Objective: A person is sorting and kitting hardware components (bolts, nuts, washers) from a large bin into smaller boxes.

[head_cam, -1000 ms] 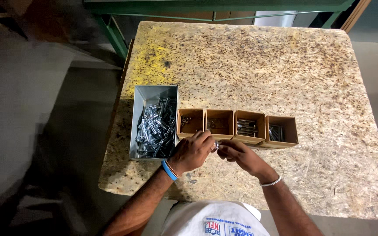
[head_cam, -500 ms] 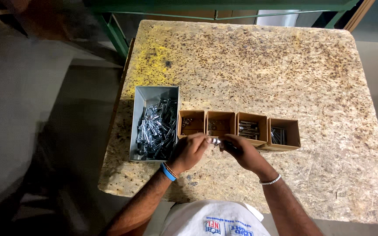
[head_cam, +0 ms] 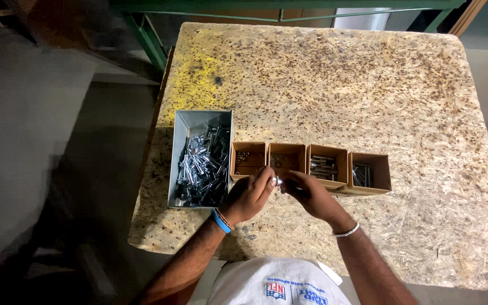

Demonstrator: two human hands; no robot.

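Both hands have edged a little toward the row of boxes since the earlier frame, and the small metal part between them has stayed at the fingertips. Now the left hand point(head_cam: 248, 196) and right hand point(head_cam: 310, 195) meet just in front of the second cardboard box point(head_cam: 287, 158), each pinching the small shiny piece point(head_cam: 277, 181); whether it is a bolt, a nut or both joined is too small to tell. To the left stands the grey tray point(head_cam: 201, 158), heaped with loose silver hardware, which suggests much sorting is left. Four brown boxes sit side by side touching: the first box point(head_cam: 248, 159) holds a few small round bits, the second looks almost bare, the third box point(head_cam: 326, 165) and the fourth box point(head_cam: 369, 173) each hold a small bundle of long pieces. Judging by this, the work seems early, the boxes far from full. Everything rests on the chipboard table point(head_cam: 340, 85), its far half bare with a yellow stain at the left. Nothing blocks the boxes; only the hands themselves cover the near rim of the second one
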